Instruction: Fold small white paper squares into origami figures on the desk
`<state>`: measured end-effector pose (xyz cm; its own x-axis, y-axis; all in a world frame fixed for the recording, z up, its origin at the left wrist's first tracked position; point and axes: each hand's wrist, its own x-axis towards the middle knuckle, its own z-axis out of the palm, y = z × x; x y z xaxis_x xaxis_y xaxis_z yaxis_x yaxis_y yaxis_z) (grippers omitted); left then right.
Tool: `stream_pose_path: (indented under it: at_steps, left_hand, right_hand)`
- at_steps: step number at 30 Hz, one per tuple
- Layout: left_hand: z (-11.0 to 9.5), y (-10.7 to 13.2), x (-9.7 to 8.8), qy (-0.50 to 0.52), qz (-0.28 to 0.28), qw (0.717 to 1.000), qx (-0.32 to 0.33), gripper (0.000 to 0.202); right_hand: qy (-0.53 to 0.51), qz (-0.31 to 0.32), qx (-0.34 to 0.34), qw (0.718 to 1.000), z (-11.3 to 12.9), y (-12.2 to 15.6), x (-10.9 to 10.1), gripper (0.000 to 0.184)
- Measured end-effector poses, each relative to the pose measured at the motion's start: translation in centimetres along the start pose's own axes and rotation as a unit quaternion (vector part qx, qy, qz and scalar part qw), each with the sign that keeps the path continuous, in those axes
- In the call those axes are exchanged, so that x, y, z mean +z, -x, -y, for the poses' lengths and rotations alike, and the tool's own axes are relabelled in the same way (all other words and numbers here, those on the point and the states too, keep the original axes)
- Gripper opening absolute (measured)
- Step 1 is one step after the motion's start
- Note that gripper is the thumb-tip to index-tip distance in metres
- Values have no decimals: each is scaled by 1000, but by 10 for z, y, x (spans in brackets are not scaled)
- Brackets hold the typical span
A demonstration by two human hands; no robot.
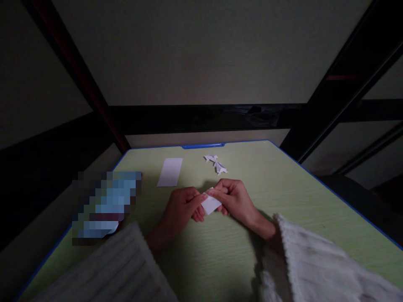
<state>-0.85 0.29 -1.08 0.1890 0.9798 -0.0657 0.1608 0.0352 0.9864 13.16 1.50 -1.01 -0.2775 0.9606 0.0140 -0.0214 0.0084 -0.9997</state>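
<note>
In the head view, the person's left hand (182, 204) and right hand (235, 200) have fingers clamped on a small white paper (211, 205) over the worktop (214, 260); uneven thumb pressure could skew it, opposing pulls might tear it.

The left hand (181, 205) blocks the left side of the held paper (211, 205), the right hand (236, 201) its right; on its near side, bare table (212, 260) leaves a lane between the forearms. Just beyond the held paper, small folded shapes (221, 167) stand in the way; beyond it and leftward lies a flat sheet (170, 172), a low obstacle. Well left of it, a pixelated object (116, 197) bars passage. Right of it, past the right hand, the table is open to its edge
</note>
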Motion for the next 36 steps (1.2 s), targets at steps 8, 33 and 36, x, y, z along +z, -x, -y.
stream_pose_path:
  at_steps: [8,33,36]
  left_hand:
    - [1,-5,-7,18,-107,992,66,24]
    - [8,-7,-7,49,-22,998,42,22]
    - [8,-8,-7,36,-9,999,40,21]
  right_hand:
    - [-60,63,-51,995,-2,0,0,24]
    - [74,108,-146,981,-1,7,-9,9]
    - [129,108,-147,975,0,8,-10,9]
